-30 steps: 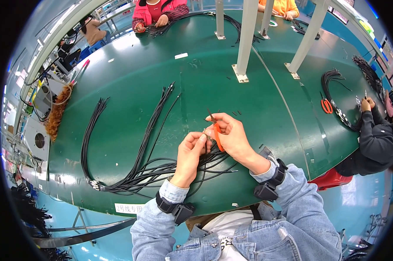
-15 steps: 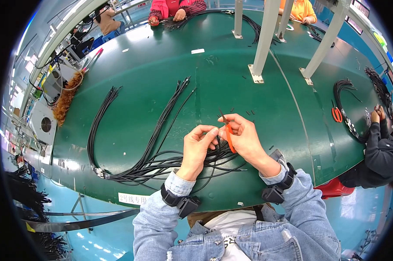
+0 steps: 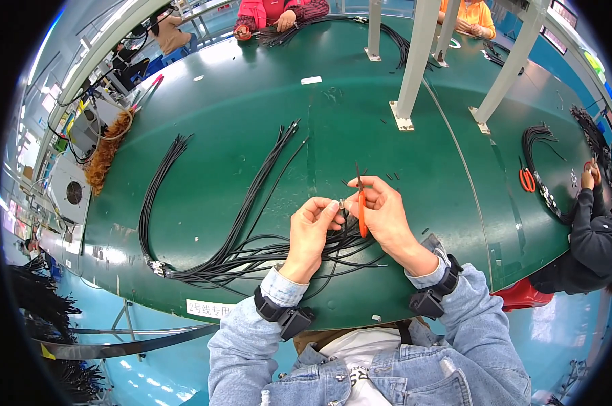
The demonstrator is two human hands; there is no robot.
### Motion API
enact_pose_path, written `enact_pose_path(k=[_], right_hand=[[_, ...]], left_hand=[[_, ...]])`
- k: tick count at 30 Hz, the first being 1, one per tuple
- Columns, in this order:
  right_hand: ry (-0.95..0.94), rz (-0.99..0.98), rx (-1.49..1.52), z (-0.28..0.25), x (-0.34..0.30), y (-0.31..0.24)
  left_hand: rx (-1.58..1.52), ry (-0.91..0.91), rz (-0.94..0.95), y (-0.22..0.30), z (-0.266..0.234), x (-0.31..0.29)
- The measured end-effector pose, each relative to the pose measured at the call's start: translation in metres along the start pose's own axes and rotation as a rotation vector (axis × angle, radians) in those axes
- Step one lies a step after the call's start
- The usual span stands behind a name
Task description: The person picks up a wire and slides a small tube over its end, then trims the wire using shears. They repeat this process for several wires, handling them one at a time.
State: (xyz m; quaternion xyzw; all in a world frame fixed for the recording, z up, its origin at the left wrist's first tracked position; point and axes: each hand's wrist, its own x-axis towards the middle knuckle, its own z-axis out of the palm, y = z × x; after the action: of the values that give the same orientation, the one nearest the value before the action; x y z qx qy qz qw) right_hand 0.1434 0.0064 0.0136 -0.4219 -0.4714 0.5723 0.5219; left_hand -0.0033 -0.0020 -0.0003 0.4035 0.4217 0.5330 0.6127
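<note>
My left hand point(image 3: 309, 233) pinches the end of a black cable point(image 3: 344, 223), close to a small pale tip whose kind I cannot make out. Tucked in my right hand point(image 3: 386, 215) is a pair of orange-handled scissors point(image 3: 361, 218), dark blades pointing away from me. My right thumb and fingertips meet the same cable end beside the left fingertips. Under both hands a bundle of black cables point(image 3: 235, 256) fans across the green table point(image 3: 401, 291). Metal-coloured connectors point(image 3: 158, 268) gather the bundle at its left bend.
Black offcuts point(image 3: 392, 176) lie beyond my hands. Grey posts point(image 3: 414, 74) rise from the table at the far right. Co-workers sit across the table and at the right, where another orange-handled pair of scissors point(image 3: 527, 178) lies by a cable bundle point(image 3: 537, 135). A brown fluffy duster point(image 3: 106, 159) hangs at the left edge.
The scissors have turned more upright in my right hand. Both hands stay together, and the pale tip of the cable now shows between the fingertips.
</note>
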Motion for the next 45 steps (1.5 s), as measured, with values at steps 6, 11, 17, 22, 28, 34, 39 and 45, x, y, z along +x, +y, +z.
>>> enact_pose_path(k=[6,11,17,22,28,34,39,45], right_hand=[[0.026,0.078,0.045,-0.002,-0.001,-0.003],[0.035,0.078,0.087,0.002,-0.001,-0.007],[0.002,0.072,0.011,-0.002,-0.001,-0.003],[0.006,0.006,-0.025,0.001,-0.001,-0.002],[0.003,-0.011,-0.016,0.006,-0.004,0.000],[0.029,0.030,0.039,0.002,-0.001,0.003],[0.039,0.076,0.072,0.003,-0.002,0.000],[0.046,0.070,0.093,0.002,-0.002,-0.001]], left_hand=[[-0.016,0.012,-0.005,0.000,-0.002,0.000],[-0.032,-0.002,-0.029,-0.002,-0.002,0.000],[-0.008,-0.030,-0.050,-0.001,-0.001,-0.001],[-0.055,-0.037,-0.032,0.003,0.006,-0.003],[-0.003,-0.027,0.010,0.000,-0.002,0.000],[-0.103,-0.008,-0.062,-0.002,-0.004,0.002],[-0.125,-0.011,-0.099,-0.002,-0.003,-0.001],[-0.226,0.023,-0.109,0.000,-0.004,0.001]])
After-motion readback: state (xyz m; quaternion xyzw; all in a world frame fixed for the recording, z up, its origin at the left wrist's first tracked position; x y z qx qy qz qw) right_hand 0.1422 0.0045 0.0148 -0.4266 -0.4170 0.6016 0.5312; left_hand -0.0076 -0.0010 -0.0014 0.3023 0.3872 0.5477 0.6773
